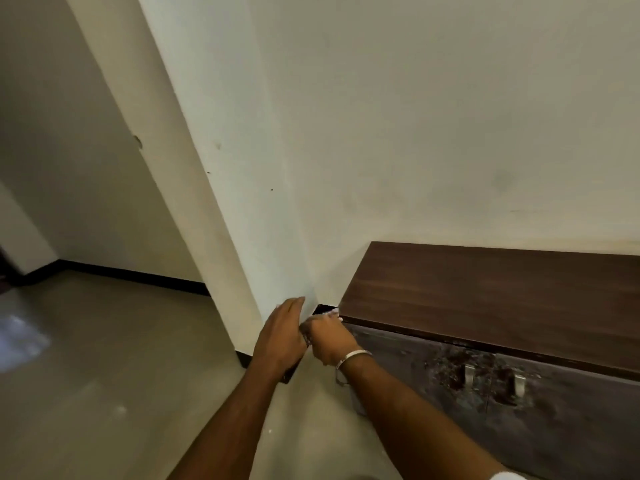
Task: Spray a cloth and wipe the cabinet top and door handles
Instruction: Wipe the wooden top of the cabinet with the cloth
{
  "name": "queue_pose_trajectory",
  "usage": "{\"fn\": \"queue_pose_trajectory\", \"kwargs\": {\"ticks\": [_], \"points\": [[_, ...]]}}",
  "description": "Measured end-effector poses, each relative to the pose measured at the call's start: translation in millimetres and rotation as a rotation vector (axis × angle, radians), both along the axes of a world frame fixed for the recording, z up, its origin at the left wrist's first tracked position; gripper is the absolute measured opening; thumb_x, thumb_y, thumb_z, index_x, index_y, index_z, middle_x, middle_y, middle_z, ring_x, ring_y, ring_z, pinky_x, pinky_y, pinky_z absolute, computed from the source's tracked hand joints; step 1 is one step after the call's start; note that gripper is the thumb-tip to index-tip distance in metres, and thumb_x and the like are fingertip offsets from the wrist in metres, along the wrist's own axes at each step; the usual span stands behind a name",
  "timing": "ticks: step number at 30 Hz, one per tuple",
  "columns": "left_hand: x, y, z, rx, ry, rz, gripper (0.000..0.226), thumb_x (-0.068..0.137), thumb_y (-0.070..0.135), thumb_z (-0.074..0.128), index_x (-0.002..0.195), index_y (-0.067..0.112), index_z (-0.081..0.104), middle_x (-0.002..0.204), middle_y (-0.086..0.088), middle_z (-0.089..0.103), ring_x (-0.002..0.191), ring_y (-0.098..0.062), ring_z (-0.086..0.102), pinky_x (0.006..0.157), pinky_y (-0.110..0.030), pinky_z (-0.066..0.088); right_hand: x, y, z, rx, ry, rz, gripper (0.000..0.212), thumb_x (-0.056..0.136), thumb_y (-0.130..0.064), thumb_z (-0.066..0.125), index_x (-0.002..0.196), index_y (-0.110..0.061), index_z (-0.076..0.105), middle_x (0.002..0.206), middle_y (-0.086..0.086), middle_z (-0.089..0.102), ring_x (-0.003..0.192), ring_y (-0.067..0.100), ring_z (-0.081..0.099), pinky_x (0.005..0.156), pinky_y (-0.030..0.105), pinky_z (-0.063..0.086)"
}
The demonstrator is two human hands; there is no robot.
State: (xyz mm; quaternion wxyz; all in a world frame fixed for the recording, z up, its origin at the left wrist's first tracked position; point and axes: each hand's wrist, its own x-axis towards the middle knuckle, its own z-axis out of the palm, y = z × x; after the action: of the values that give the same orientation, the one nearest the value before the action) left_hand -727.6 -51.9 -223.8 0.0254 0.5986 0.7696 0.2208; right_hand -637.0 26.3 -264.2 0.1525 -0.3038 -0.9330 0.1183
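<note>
A low dark wooden cabinet stands against the wall, its brown top bare. Two metal door handles sit on the worn front, and a third handle shows just under my right wrist. My right hand is curled at the cabinet's left front corner and grips a white cloth, of which only a small bit shows past the fingertips. My left hand lies beside it with straight fingers, resting on a dark panel at the cabinet's left end. No spray bottle is in view.
A white wall column juts out right next to the cabinet's left end, leaving a narrow gap. Grey floor spreads to the left and front. A black skirting strip runs along the far wall.
</note>
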Motion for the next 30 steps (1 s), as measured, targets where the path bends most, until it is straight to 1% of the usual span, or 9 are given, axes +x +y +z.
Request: {"fn": "queue_pose_trajectory", "kwargs": {"ticks": [3, 7, 13, 15, 18, 21, 24, 26, 30], "points": [[-10, -10, 7, -0.004, 0.026, 0.023, 0.073, 0.084, 0.002, 0.057, 0.149, 0.016, 0.027, 0.153, -0.001, 0.032, 0.140, -0.017, 0.031, 0.115, -0.030, 0.029, -7, -7, -6, -0.006, -0.009, 0.096, 0.026, 0.081, -0.011, 0.063, 0.106, -0.012, 0.070, 0.109, 0.009, 0.069, 0.103, 0.032, 0.062, 0.095, 0.044, 0.046], [-15, -22, 4, -0.069, 0.020, 0.002, 0.074, 0.083, 0.000, 0.053, 0.150, 0.015, 0.025, 0.154, -0.001, 0.030, 0.140, -0.018, 0.031, 0.115, -0.032, 0.029, -6, -20, -10, -0.009, 0.029, 0.150, 0.030, 0.081, -0.009, 0.065, 0.110, -0.010, 0.070, 0.113, 0.011, 0.068, 0.107, 0.030, 0.060, 0.101, 0.042, 0.043], [-5, -26, 5, -0.251, -0.176, -0.133, 0.098, 0.074, 0.004, 0.066, 0.153, 0.022, 0.010, 0.156, -0.002, 0.025, 0.139, -0.022, 0.033, 0.112, -0.035, 0.036, 8, -28, 17, 0.057, 0.044, 0.135, 0.043, 0.074, -0.001, 0.068, 0.117, -0.003, 0.067, 0.120, 0.016, 0.064, 0.110, 0.034, 0.059, 0.102, 0.045, 0.042], [2, -25, 13, -0.264, -0.268, -0.187, 0.102, 0.076, 0.002, 0.064, 0.153, 0.026, 0.002, 0.157, -0.004, 0.022, 0.138, -0.025, 0.035, 0.109, -0.037, 0.040, 20, -30, 25, 0.061, 0.084, 0.148, 0.045, 0.072, 0.000, 0.070, 0.117, -0.004, 0.067, 0.121, 0.016, 0.063, 0.106, 0.034, 0.061, 0.097, 0.047, 0.047], [18, -20, 23, -0.223, -0.334, -0.259, 0.104, 0.079, 0.006, 0.066, 0.151, 0.034, -0.004, 0.154, -0.006, 0.027, 0.134, -0.027, 0.042, 0.105, -0.042, 0.045, 51, -34, 41, 0.014, 0.178, 0.126, 0.049, 0.075, -0.002, 0.073, 0.123, -0.007, 0.064, 0.131, 0.013, 0.053, 0.113, 0.029, 0.056, 0.096, 0.039, 0.051], [46, -13, 34, -0.129, -0.350, -0.275, 0.091, 0.084, 0.007, 0.063, 0.152, 0.028, 0.006, 0.142, -0.008, 0.046, 0.124, -0.024, 0.053, 0.101, -0.036, 0.047, 91, -36, 67, -0.023, 0.283, 0.063, 0.039, 0.081, -0.001, 0.065, 0.120, -0.007, 0.065, 0.119, 0.014, 0.052, 0.108, 0.029, 0.052, 0.099, 0.036, 0.046], [80, -7, 48, -0.009, -0.318, -0.324, 0.064, 0.085, 0.005, 0.057, 0.142, 0.023, 0.033, 0.128, -0.009, 0.059, 0.114, -0.023, 0.059, 0.097, -0.037, 0.050, 140, -34, 94, -0.055, 0.284, -0.033, 0.038, 0.081, -0.002, 0.064, 0.118, -0.012, 0.065, 0.115, 0.011, 0.058, 0.107, 0.026, 0.057, 0.097, 0.027, 0.042], [105, -1, 56, 0.025, -0.309, -0.380, 0.051, 0.086, 0.012, 0.060, 0.134, 0.022, 0.045, 0.121, -0.005, 0.064, 0.109, -0.021, 0.062, 0.095, -0.037, 0.050, 177, -31, 111, -0.045, 0.276, -0.098, 0.039, 0.080, -0.007, 0.068, 0.119, -0.013, 0.064, 0.117, 0.008, 0.063, 0.109, 0.024, 0.059, 0.099, 0.030, 0.045], [165, 5, 73, 0.000, -0.282, -0.500, 0.025, 0.087, 0.023, 0.063, 0.111, 0.019, 0.062, 0.102, 0.001, 0.070, 0.094, -0.016, 0.066, 0.084, -0.037, 0.053, 257, -30, 143, -0.093, 0.215, -0.275, 0.041, 0.081, -0.021, 0.074, 0.120, -0.015, 0.063, 0.119, 0.005, 0.067, 0.109, 0.020, 0.061, 0.098, 0.034, 0.050]]}}
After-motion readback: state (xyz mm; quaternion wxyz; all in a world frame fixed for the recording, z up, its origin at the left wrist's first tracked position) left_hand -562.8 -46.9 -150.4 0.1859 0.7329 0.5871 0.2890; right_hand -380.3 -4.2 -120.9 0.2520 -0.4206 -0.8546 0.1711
